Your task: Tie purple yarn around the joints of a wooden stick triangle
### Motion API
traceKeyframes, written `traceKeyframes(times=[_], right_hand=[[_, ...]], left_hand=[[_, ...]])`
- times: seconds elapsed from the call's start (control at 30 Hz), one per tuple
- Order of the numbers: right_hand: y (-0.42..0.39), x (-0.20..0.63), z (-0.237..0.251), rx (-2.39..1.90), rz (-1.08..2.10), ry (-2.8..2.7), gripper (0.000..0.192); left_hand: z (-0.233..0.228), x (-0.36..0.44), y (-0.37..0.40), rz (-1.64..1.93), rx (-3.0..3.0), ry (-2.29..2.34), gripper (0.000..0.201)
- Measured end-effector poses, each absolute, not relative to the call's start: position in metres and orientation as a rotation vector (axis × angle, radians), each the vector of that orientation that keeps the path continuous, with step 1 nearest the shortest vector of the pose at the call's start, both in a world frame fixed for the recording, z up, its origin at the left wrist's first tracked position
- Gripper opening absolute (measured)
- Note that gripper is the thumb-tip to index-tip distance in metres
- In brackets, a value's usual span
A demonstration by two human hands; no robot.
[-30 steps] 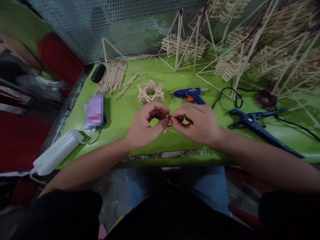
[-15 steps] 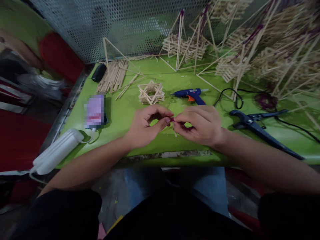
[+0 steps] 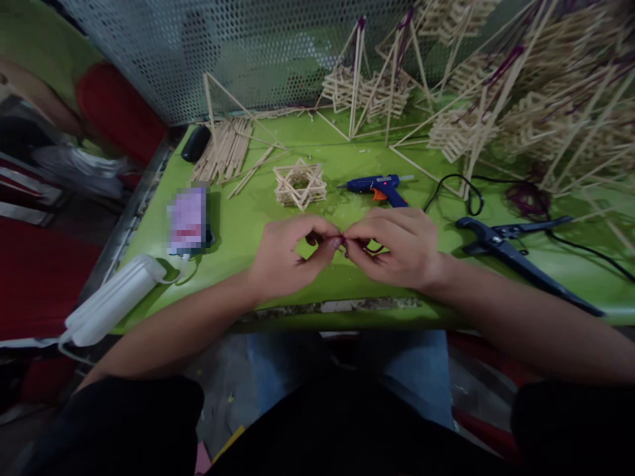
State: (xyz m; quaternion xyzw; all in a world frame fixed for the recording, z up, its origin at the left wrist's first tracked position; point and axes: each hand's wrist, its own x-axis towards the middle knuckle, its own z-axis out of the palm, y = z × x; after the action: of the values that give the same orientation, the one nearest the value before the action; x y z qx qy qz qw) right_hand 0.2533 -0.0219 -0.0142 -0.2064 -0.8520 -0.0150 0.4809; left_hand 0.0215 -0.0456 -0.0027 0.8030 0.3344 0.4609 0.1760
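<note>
My left hand (image 3: 296, 256) and my right hand (image 3: 397, 248) meet over the front of the green table (image 3: 238, 248). Thumb and forefinger of each are pinched on a short piece of purple string (image 3: 343, 239), mostly hidden by the fingertips. A small dark loop of it shows inside the right hand's grip. Just beyond my left hand stands a star-shaped frame of stacked wooden sticks (image 3: 300, 185). Past my right hand a blue glue gun (image 3: 377, 185) lies on its side, its orange trigger facing me.
Bundled wooden sticks (image 3: 225, 151) lie at the back left. Stick lanterns (image 3: 461, 132) crowd the back right. Large pliers-like cutters (image 3: 516, 254) lie at right, near a purple string tangle (image 3: 530, 198). A white power strip (image 3: 116, 301) hangs over the left edge. Another person (image 3: 44, 99) is at far left.
My fingertips have shifted slightly on the purple string, and my left thumb has moved closer to the right fingertips. A loop now shows by my right fingers. The table items stay put.
</note>
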Motion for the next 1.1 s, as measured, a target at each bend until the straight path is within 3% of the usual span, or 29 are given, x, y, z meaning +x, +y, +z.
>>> traceKeyframes(times=[0.13,0.5,1.1], right_hand=[[-0.026,0.251,-0.009,-0.609,0.101,-2.075,0.008],[-0.025,0.253,-0.007,-0.776,0.217,-1.967,0.006],[-0.028,0.253,0.003,-0.825,0.369,-1.911,0.014]], left_hand=[[-0.005,0.020,-0.045,1.326,2.144,0.910,0.004],[-0.012,0.018,-0.037,1.313,1.563,0.854,0.030],[-0.006,0.020,-0.031,1.387,1.464,0.811,0.024]])
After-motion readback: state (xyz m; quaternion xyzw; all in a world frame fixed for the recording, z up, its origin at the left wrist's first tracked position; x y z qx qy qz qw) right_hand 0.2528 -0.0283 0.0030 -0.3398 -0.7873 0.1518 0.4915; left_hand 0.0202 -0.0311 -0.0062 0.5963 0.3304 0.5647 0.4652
